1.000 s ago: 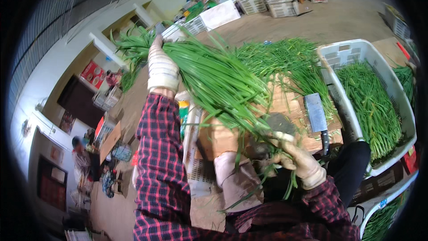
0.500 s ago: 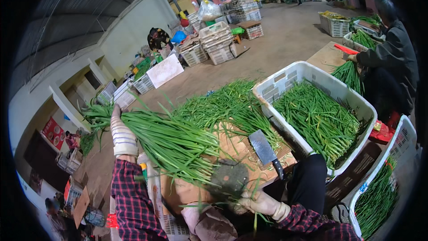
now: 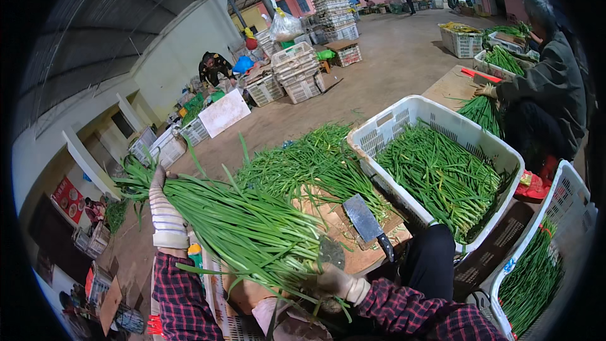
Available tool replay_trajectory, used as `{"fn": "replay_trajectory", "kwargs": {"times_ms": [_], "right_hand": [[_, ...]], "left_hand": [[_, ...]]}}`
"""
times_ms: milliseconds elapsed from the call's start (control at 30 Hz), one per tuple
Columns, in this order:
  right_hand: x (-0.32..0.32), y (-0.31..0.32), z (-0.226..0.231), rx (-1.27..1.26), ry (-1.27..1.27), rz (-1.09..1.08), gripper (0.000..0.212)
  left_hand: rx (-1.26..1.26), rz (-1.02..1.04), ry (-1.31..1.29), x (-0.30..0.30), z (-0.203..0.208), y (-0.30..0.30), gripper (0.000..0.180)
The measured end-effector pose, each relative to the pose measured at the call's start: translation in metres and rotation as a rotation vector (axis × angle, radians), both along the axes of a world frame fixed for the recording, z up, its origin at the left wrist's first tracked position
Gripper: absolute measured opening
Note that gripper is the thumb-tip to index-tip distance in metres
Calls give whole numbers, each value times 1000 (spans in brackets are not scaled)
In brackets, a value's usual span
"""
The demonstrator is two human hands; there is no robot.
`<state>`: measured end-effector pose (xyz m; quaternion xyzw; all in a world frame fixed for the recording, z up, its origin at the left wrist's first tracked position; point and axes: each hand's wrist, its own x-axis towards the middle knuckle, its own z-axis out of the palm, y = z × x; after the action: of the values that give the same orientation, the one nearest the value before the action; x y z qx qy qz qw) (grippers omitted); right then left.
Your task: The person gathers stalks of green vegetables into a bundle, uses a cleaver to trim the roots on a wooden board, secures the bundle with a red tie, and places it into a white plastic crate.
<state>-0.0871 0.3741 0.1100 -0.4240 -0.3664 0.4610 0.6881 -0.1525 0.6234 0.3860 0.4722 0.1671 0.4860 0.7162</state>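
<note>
Head view: both gloved hands hold long, slender green chives.

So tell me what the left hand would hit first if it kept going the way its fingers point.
The left hand points up and away, past the leafy tips of the green onion bundle. Beyond it probably only bare concrete floor, then the white crates; depth is unclear.

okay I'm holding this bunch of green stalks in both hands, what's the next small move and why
Probably lower the bunch toward the wooden board. The left hand supports its leafy end, the right hand grips the root end, and the cleaver lies there, untouched.
</note>
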Motion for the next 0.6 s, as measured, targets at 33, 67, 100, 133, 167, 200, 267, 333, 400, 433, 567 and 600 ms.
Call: {"fn": "replay_trajectory", "kwargs": {"times_ms": [33,67,100,133,167,200,267,333,400,433,567,600], "right_hand": [[-10,-11,-2,-70,-45,72,25],[-14,-21,-6,-186,-114,138,26],[-12,-35,-14,-435,-307,275,28],[-23,-45,-39,-388,-316,258,28],[-30,-50,-50,-328,-403,272,29],[-37,-56,-62,-269,-487,277,30],[-25,-63,-53,-308,-808,342,29],[-15,-56,-52,-526,-1039,605,24],[4,-28,-7,-543,-1238,747,24],[16,-7,36,-429,-1335,695,24],[112,114,138,-309,-1531,-61,35],[129,116,185,-417,-1606,-357,50]], "left_hand": [[12,7,-31,-8,4,-8,23],[18,6,-53,-20,4,16,21],[-30,77,-18,-27,8,7,22],[22,49,-19,-31,8,8,23],[81,45,-10,-43,9,11,24],[199,170,-3,-50,2,10,26],[159,141,-34,-44,-4,-3,39],[159,225,14,-57,-22,40,42],[56,278,-30,-84,-25,72,46],[72,354,-2,-100,-19,70,40],[36,453,-53,-142,-19,92,33],[38,472,-15,-141,-22,89,33]]}}
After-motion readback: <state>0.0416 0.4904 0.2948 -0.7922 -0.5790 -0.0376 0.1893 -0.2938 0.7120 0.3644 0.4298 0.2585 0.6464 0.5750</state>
